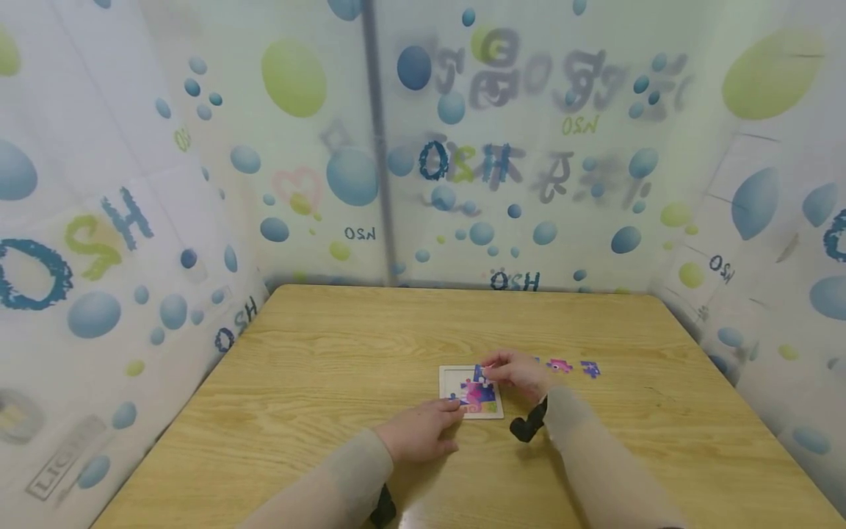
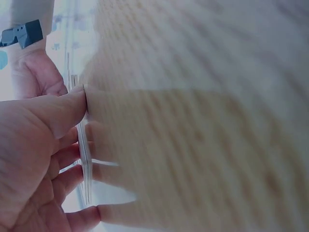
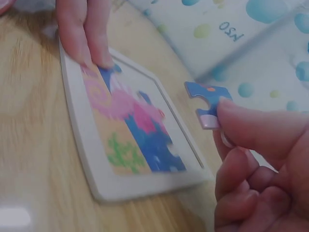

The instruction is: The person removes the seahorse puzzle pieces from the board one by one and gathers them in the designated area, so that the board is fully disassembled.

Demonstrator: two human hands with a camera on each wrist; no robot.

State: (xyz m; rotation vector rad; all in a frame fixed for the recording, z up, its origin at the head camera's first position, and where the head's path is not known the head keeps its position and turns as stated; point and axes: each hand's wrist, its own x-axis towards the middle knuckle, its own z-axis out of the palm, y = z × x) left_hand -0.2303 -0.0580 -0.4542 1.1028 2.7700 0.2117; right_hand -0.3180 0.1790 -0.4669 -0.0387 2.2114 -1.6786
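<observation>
The place is seen to be a small screened-off workspace: a rectangular, pale-brown, wood-grained table [image 1: 330, 338] is enclosed at the back and both sides by white translucent sheets [image 1: 317, 257] printed with blue and lime-green drops [image 1: 294, 77] and mirrored H2O lettering [image 1: 464, 163]. Blurred grey characters [image 1: 584, 73] are seen on or through the back sheet. What building surrounds it cannot be told.
</observation>
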